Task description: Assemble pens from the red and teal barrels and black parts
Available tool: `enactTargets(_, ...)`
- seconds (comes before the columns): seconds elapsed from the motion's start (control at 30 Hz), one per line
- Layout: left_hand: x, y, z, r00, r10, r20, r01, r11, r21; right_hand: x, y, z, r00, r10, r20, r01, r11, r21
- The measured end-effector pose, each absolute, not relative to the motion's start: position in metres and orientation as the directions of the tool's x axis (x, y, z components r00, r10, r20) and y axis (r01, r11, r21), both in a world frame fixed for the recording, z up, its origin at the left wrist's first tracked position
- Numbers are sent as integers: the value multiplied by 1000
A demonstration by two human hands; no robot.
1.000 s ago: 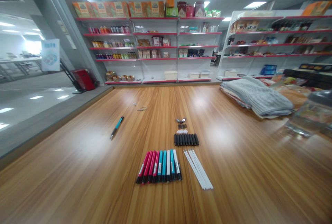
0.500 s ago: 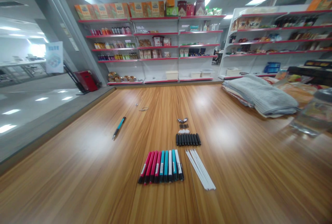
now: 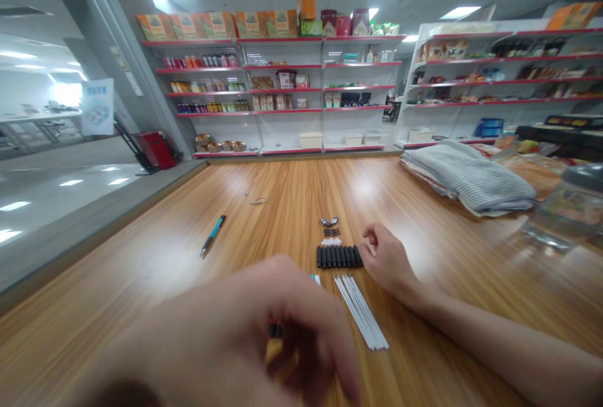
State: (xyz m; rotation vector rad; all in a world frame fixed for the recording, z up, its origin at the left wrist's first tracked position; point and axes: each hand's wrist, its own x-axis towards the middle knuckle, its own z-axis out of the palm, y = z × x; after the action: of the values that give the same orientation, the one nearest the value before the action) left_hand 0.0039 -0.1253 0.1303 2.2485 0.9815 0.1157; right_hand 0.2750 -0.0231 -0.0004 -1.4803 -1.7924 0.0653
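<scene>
Two hands among rows of pen parts

A row of black grips (image 3: pixel 339 257) lies between the hands, its near-right end just beside the right hand (image 3: pixel 389 262). That hand is loosely curled, half open, with nothing visible in it; whether it touches the last grip, I cannot tell. White refills (image 3: pixel 362 311) fan out between the hands, below the grips. Pen barrels (image 3: pixel 276 330) lie beneath the left hand (image 3: pixel 245 306), which is arched with bent fingers; its fingertips are obscured, so its hold is unclear.

Beyond the grips sit small white pieces (image 3: pixel 331 242), dark springs, it seems (image 3: pixel 331 232), and metal tips (image 3: pixel 329 222). A teal-and-black pen (image 3: pixel 213 236) lies beyond the left hand, to its left. Past the right hand, a folded striped cloth (image 3: pixel 471 174) rests on the table (image 3: pixel 452 256).

A sideways nudge from the right hand could roll the grips out of line; a low left palm could scatter the barrels. The tiny pieces would be easily lost if brushed.

Motion blur softens the left hand, which hides most barrels. The right forearm is cut off at the frame's edge.
</scene>
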Motion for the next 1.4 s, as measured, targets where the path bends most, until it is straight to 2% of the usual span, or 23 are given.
enactTargets(0.03, 2, -108, 140, 677, 715, -175, 654, -475, 590, 269, -11, -5, 88, 864, 496, 775, 254, -579)
enactTargets(0.07, -1, -91, 145, 579, 797, -171, 748, -436, 501, 266, -2, -9, 148, 876, 460, 738, 212, -641)
enactTargets(0.17, -20, -52, 136, 238, 952, -190, 971, -227, 79, 272, 11, -16, 199, 896, 397, 638, 189, -746)
enactTargets(0.2, -27, -43, 127, 165, 953, -256, 985, -172, -7, 277, 12, -16, 194, 904, 380, 614, 190, -766)
enactTargets(0.23, -34, -37, 117, 107, 918, -383, 991, -130, -34, 282, 11, -16, 187, 913, 362, 594, 188, -782)
enactTargets(0.27, -40, -32, 107, 80, 865, -496, 995, -102, -17, 287, 10, -15, 178, 922, 343, 576, 185, -797)
enactTargets(0.37, -48, -25, 86, 121, 773, -622, 992, -78, 97, 296, 6, -11, 160, 942, 297, 528, 172, -832)
enactTargets(0.6, -43, -20, 73, 193, 706, -682, 978, -79, 195, 300, 4, -7, 153, 953, 260, 489, 155, -858)
enactTargets(0.87, -48, -15, 59, 208, 664, -718, 973, -66, 220, 300, 6, -12, 126, 947, 297, 493, 200, -847)
enactTargets(1.0, -52, -12, 58, 185, 681, -708, 978, -59, 199, 300, 7, -13, 118, 948, 297, 512, 198, -836)
enactTargets(1.13, -55, 0, 50, 236, 766, -597, 967, -126, 220, 302, 15, -16, 148, 940, 307, 582, 168, -796)
enactTargets(1.23, -51, 11, 37, 293, 901, -320, 941, -212, 264, 301, 32, -16, 225, 920, 321, 650, 103, -753)
enactTargets(1.3, -46, 20, 25, 336, 926, -170, 877, -242, 414, 299, 45, -15, 274, 908, 316, 673, 53, -738)
enactTargets(1.4, -35, 33, 9, 351, 934, -66, 593, -167, 787, 296, 60, -15, 295, 903, 312, 687, 27, -726)
